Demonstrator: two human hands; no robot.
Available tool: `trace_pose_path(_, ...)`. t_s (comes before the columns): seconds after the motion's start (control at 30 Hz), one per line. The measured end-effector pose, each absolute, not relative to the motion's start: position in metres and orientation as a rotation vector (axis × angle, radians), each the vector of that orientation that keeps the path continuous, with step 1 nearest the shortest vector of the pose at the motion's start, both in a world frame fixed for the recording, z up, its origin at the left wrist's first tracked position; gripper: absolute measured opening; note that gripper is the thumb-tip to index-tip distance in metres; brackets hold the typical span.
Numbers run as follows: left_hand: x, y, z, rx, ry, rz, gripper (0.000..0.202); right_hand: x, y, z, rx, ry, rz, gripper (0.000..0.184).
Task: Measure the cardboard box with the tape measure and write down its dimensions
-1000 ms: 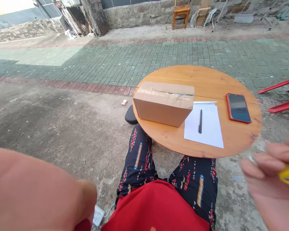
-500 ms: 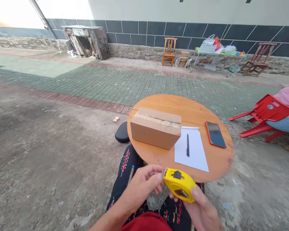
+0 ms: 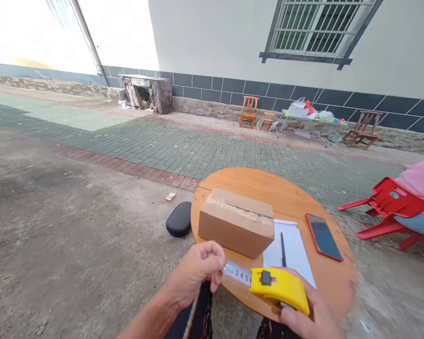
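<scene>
My right hand (image 3: 309, 310) is wrapped round a yellow tape measure (image 3: 281, 288) with a black lock button on top. A short length of its blade (image 3: 237, 273), with black numbers, sticks out to the left. My left hand (image 3: 202, 268) pinches the blade's free end between thumb and fingers. Both hands are in the air at the near edge of a round wooden table (image 3: 249, 175). Just beyond them sits a closed cardboard box (image 3: 233, 228) with a taped top seam. White paper (image 3: 298, 249) lies to the box's right, with a black pen (image 3: 283, 247) partly hidden behind the tape measure.
A red-edged phone (image 3: 324, 236) lies at the table's right. A black oval case (image 3: 179, 219) is beside the table at left. To the right, a person in pink (image 3: 419, 186) sits on a red plastic chair (image 3: 395, 200). Wooden chairs and a cluttered folding table (image 3: 313, 115) stand along the wall.
My left hand has drawn the blade out leftward from the tape measure, while my right hand has shifted right with the case. The view has tilted up, showing a barred window.
</scene>
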State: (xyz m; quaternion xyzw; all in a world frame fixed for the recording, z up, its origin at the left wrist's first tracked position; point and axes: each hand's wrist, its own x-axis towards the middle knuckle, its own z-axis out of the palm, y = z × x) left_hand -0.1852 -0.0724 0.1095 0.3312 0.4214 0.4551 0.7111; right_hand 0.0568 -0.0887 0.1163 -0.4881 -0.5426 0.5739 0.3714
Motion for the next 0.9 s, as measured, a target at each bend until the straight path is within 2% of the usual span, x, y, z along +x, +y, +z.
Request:
trace_pose_path(0.13,-0.233,-0.011,0.149,1.030,1.197,1.208,0.030,0.065,-0.033,0.141,-1.287,-1.529,1.238,0.047)
trace_pose_path(0.23,-0.259,0.037,0.157,1.086,1.315,1.251,0.029,0.069,0.010,0.155,-1.284,-1.509,1.176,0.042)
trace_pose_path(0.57,-0.254,0.093,0.118,1.247,1.438,1.065,0.020,0.096,0.059,0.148,-1.414,-1.569,1.169,0.040)
trace_pose_path(0.9,-0.243,0.102,0.118,1.366,1.519,1.048,0.018,0.126,0.058,0.135,-1.407,-1.527,1.185,0.038)
